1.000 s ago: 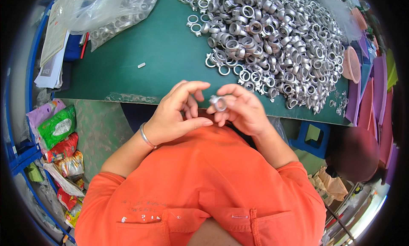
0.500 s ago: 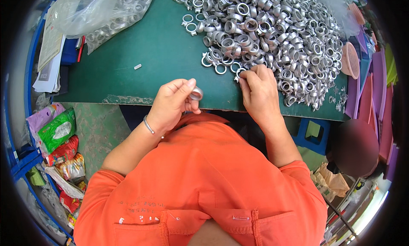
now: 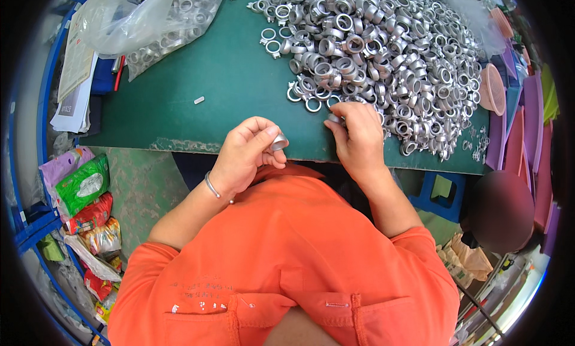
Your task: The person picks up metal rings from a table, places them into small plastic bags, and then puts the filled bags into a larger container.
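My left hand (image 3: 241,153) pinches a silver metal ring (image 3: 279,143) between thumb and fingers, just over the table's near edge. To the right, my right hand (image 3: 359,136) is closed on another metal ring (image 3: 336,118), mostly covered by the fingers. It sits at the near edge of a large pile of similar metal rings (image 3: 359,58), many with small side lugs. The pile spreads over the green tabletop (image 3: 239,70). A small pale oblong piece (image 3: 199,100) lies alone left of the pile.
A clear plastic bag (image 3: 162,41) of rings lies at the far left, beside papers (image 3: 75,94) and a red pen (image 3: 119,73). On the right stand a pink basket (image 3: 492,88) and purple bins (image 3: 497,139). A blue stool (image 3: 422,196) is below the table's edge.
My right hand has drawn a ring slightly left and toward me from the pile's edge. The ring in my left hand has turned a little. The whole view has shifted slightly.
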`<state>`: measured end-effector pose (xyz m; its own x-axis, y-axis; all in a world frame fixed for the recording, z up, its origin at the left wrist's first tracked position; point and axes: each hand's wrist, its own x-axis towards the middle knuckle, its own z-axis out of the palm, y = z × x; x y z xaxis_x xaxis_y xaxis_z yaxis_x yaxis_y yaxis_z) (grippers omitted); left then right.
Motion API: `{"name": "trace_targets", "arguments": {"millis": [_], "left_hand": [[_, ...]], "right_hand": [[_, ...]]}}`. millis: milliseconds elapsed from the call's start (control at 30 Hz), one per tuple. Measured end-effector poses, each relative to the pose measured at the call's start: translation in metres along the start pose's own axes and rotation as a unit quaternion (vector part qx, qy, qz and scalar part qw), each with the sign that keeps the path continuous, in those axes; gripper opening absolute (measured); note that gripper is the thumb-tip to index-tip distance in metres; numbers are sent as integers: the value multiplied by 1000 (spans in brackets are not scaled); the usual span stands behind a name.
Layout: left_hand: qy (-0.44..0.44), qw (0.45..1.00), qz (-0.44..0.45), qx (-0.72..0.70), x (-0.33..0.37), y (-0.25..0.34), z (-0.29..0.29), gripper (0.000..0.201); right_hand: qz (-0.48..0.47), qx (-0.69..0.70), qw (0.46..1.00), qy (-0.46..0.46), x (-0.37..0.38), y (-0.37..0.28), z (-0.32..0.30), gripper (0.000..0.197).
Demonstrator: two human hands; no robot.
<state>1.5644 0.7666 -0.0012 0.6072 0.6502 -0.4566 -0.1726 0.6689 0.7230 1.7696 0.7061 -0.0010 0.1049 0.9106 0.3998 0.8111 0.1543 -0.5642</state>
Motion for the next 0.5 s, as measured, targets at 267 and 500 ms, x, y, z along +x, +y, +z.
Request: {"name": "trace_targets", "arguments": {"millis": [267,500], "left_hand": [[-5,1000,3,-11,-3,1,1,14],[0,1000,2,-4,-4,0,0,15]], "right_hand": [[72,385,919,49,-8,-12,7,32],[279,638,717,-45,-13,-7,4,15]]}}
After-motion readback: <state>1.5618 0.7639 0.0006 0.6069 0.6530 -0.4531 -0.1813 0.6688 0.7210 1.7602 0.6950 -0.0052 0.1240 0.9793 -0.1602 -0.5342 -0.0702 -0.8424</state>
